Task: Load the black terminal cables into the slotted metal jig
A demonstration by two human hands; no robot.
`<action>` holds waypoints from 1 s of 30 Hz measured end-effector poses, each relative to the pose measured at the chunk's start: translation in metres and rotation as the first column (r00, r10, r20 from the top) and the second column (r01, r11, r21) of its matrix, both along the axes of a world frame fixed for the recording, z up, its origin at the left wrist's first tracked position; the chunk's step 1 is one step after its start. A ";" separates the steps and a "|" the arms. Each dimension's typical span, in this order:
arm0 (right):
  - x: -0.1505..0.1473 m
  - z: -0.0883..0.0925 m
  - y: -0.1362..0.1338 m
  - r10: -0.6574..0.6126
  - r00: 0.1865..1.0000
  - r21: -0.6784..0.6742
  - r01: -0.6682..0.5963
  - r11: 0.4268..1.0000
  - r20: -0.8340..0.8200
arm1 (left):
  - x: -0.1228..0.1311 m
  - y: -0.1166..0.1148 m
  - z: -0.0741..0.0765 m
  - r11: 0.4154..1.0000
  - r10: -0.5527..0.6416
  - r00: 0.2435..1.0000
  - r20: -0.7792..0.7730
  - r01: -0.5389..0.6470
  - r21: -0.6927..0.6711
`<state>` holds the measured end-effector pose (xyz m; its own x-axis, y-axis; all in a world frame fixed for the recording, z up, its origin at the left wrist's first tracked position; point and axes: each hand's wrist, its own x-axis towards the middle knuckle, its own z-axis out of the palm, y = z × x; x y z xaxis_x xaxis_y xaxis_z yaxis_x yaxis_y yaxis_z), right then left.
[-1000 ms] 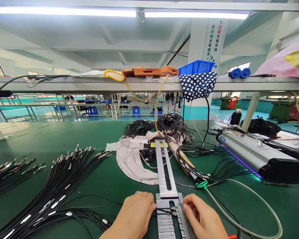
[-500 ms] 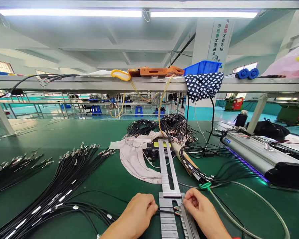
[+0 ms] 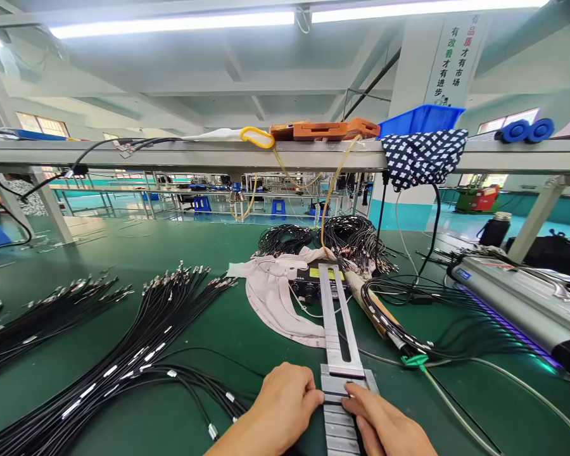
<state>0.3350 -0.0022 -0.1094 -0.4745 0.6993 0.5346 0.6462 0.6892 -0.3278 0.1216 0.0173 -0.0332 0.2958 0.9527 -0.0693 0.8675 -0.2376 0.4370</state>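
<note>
The one camera sits on my head, looking forward and down along the bench. My left hand and right hand are close to it, low in view, forearms cut by the bottom edge; the shelf crosses the upper half, with the ceiling farther off.

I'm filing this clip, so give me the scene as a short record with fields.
Left hand: pinching black cable at the jig's left edge
Right hand: fingertips over the jig, contact unclear
Surface: green bench
Left side: cable bundles
Right side: silver machine, purple light along its lower edge
Beyond jig: white cloth, coiled cables
Shelf: orange case, blue bin
</note>
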 end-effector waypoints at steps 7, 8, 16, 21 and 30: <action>0.004 0.003 0.001 0.033 0.975 0.095 -0.055 0.994 0.220 | 0.006 0.005 -0.005 0.997 0.059 0.998 -0.014 -0.058 0.041; 0.004 0.004 0.000 0.035 0.966 0.099 -0.062 0.993 0.256 | 0.006 0.007 -0.004 0.998 0.061 0.998 -0.027 -0.061 0.033; 0.001 0.011 -0.003 0.081 0.965 -0.061 -0.067 0.996 0.249 | 0.007 0.015 0.000 0.999 0.044 0.994 -0.104 -0.044 -0.003; 0.003 0.015 -0.009 0.007 0.987 -0.300 -0.055 0.952 -0.160 | 0.003 0.000 0.024 0.996 -0.030 0.989 -0.146 0.041 0.074; 0.014 0.024 -0.002 -0.308 0.723 -0.567 -0.140 0.812 -0.619 | -0.008 -0.009 0.027 0.882 -0.286 0.923 0.257 0.358 -0.307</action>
<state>0.3487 -0.0046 -0.0852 -0.0785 0.9790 0.1882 0.1488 0.1982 -0.9688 0.1138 0.0082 -0.0058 0.6240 0.7293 -0.2804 0.6552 -0.2929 0.6963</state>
